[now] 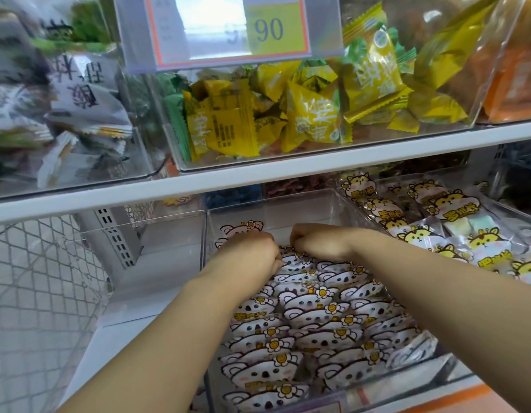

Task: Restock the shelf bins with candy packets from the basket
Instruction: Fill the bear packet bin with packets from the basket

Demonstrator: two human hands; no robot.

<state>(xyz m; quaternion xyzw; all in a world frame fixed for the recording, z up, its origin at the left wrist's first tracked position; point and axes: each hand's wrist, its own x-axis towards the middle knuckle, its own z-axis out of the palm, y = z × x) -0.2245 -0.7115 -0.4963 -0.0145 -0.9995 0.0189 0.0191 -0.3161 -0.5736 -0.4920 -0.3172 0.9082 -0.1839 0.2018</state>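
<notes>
White candy packets printed with a koala face and a yellow flower [306, 317] stand in tight rows inside a clear plastic bin [288, 204] on the lower shelf. Both my arms reach into this bin. My left hand [252, 248] has its fingers curled down over the rearmost packets of the left row and pinches a packet top. My right hand [315, 239] is curled the same way beside it, on the back packets of the right row. My fingertips are hidden behind my knuckles. The rear part of the bin is bare, with one koala packet [240, 229] lying there.
The neighbouring bin on the right holds yellow cat packets [455, 225]. The upper shelf edge [288, 171] runs just above my hands, carrying bins of yellow-green packets [318, 114] and white packets [79, 93], and a price tag [228, 28]. Wire mesh [35, 278] is at the left.
</notes>
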